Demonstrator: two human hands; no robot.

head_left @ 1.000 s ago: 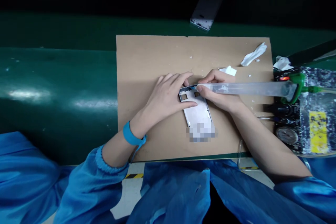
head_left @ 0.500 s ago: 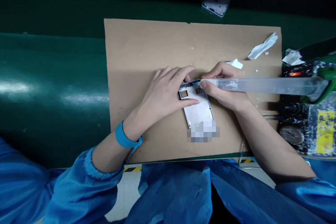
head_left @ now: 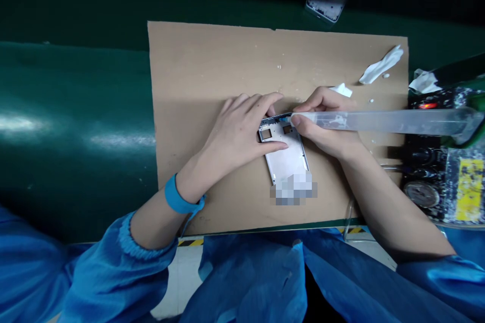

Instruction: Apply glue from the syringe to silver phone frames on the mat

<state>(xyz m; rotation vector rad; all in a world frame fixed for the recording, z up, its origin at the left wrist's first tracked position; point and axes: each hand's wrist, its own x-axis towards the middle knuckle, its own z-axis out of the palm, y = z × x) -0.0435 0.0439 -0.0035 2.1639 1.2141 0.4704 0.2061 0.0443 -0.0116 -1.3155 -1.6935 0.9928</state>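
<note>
A silvery phone frame (head_left: 286, 156) with two square cut-outs lies on the cardboard, its lower end blurred out. My left hand (head_left: 242, 126) grips its upper left part, the thumb flat over the face and the fingers at the far edge. In my right hand (head_left: 326, 131) is a long translucent dispensing syringe (head_left: 371, 122), held near its front like a pen. Its blue tip (head_left: 283, 119) points at the dark strip along the frame's top edge. Whether the tip touches is too small to tell.
Under the work lies a cardboard sheet (head_left: 197, 75) with crumpled white tissues (head_left: 382, 64) and small white bits. To the right stands a stained dispenser box (head_left: 447, 181) with a dial and red display. Another phone frame (head_left: 329, 0) lies on the dark green surface beyond.
The syringe tip has shifted slightly right along the frame's top edge. My left hand keeps its place. The far phone frame has moved right relative to the cardboard.
</note>
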